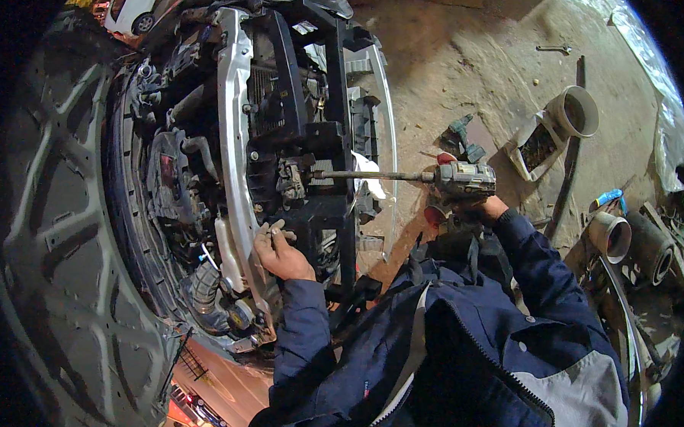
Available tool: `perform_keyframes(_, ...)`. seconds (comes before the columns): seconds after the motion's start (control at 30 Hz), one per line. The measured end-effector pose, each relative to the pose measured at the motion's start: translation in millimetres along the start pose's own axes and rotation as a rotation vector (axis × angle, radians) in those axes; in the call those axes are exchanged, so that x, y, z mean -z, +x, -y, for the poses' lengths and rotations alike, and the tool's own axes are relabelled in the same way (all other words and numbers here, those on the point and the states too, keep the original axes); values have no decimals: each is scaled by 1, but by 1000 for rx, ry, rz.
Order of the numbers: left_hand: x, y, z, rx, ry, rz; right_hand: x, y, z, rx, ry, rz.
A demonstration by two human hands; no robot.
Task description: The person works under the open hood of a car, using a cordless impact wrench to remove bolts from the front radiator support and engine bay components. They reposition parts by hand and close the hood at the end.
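Note:
My right hand [490, 208] is wrapped around the grip of a cordless impact wrench [466, 178]. A long extension bar [382, 175] runs left from it into the car's open front. The bar's far end meets the dark area beside the hood latch [291, 179]; the exact contact point is hidden. My left hand [285, 258] is at the edge of the silver crossbeam [234, 125], below the latch, with its fingers bent and thumb up. Whatever those fingers pinch, if anything, is too small to make out.
The raised hood [51, 224] stands at left beside the engine bay [176, 168]. On the floor at right lie another green power tool [460, 135], a wrench [554, 49], a bucket [572, 111], an open sack [534, 149] and a long dark strip [569, 178].

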State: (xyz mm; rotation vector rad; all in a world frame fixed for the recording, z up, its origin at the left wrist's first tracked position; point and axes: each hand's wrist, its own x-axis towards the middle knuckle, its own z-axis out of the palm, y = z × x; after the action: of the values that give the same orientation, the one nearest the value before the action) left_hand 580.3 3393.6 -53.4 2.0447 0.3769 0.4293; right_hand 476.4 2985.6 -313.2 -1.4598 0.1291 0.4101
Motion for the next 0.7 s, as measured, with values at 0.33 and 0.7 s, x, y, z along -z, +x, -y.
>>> perform_keyframes(0.33, 10, -2, -10, 189, -309, -53, 4, -12, 20, -22, 1, 20)
perform_keyframes(0.7, 2, -19, -39, 354, -441, 61, 5, -27, 71, -291, 324, -17)
